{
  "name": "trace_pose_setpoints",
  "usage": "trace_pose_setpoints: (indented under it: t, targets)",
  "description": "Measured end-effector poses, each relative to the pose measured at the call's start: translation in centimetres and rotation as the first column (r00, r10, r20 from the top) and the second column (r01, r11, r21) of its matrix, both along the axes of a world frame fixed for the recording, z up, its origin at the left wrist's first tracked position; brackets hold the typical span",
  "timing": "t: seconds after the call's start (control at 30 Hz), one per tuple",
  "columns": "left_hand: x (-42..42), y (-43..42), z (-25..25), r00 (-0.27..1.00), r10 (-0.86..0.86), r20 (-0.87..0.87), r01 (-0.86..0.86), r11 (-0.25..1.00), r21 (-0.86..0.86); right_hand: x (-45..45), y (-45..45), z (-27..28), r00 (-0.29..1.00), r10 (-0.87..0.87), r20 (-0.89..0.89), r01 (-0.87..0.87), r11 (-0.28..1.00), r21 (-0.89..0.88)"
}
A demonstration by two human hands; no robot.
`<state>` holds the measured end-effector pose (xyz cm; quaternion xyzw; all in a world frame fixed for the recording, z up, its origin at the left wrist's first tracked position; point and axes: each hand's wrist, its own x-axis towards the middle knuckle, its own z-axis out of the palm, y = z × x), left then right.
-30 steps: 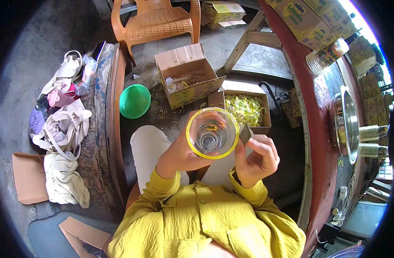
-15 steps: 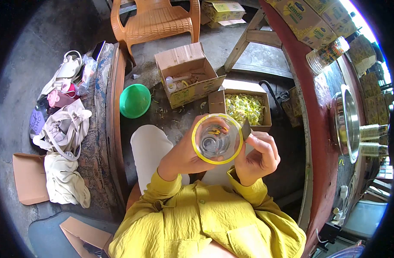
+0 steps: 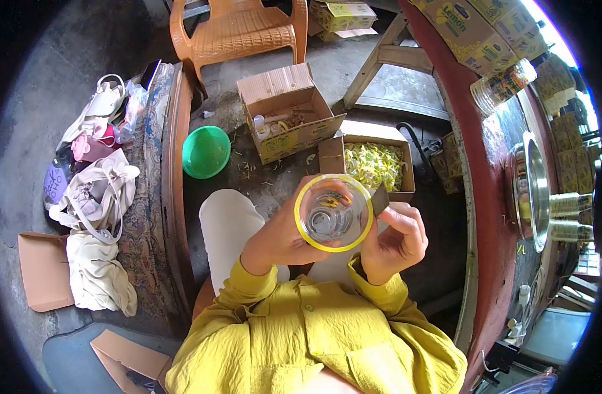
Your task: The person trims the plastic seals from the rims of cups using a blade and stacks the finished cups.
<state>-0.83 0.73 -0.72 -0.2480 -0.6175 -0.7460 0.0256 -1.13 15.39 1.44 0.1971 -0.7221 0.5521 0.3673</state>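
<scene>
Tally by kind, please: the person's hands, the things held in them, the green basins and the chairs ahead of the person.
Hands (left hand, right hand): 2
Clear yellow-rimmed container: 1
Thin dark piece: 1
Green basin: 1
Orange chair: 1
Total: 6

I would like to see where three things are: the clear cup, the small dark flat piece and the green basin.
Clear cup (image 3: 323,222), head view: its round base, inside.
Small dark flat piece (image 3: 380,199), head view: middle of its face.
Green basin (image 3: 206,152), head view: its inner bottom.
</scene>
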Motion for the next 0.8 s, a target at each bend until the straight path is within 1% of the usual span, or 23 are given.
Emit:
trace_pose_setpoints:
  t: [0.1,0.2,0.3,0.43,0.5,0.7,0.8]
  targets:
    - [0.11,-0.27,0.17,1.0,0.001,-0.011,-0.002,1.0,-0.019,-0.22,0.12,0.17,1.0,0.021,0.005,-0.021,1.0,-0.008]
    - [0.18,-0.24,0.25,1.0,0.007,0.017,-0.007,0.999,0.034,-0.23,0.22,0.41,0.999,0.035,-0.002,-0.035,0.999,0.002]
    - [0.02,-0.5,0.18,1.0,0.003,-0.013,-0.003,1.0,0.002,-0.16,0.22,0.42,0.999,0.039,-0.002,-0.039,0.999,0.016]
    - [0.2,-0.35,0.11,0.999,-0.033,0.036,0.032,0.999,0.035,-0.19,0.16,0.4,1.0,0.005,-0.013,-0.005,1.0,0.01]
    - [0.45,-0.45,0.65,0.996,-0.043,0.082,0.04,0.999,0.034,-0.1,0.3,0.48,0.999,0.039,0.013,-0.039,0.999,0.001]
    - [0.52,-0.4,0.45,0.996,-0.047,0.07,0.041,0.995,0.088,0.3,0.42,0.43,0.996,0.068,0.054,-0.066,0.997,-0.029]
    - [0.64,-0.28,0.48,0.994,-0.061,0.092,0.055,0.996,0.07,0.38,0.42,0.58,0.997,0.053,0.058,-0.052,0.998,-0.026]
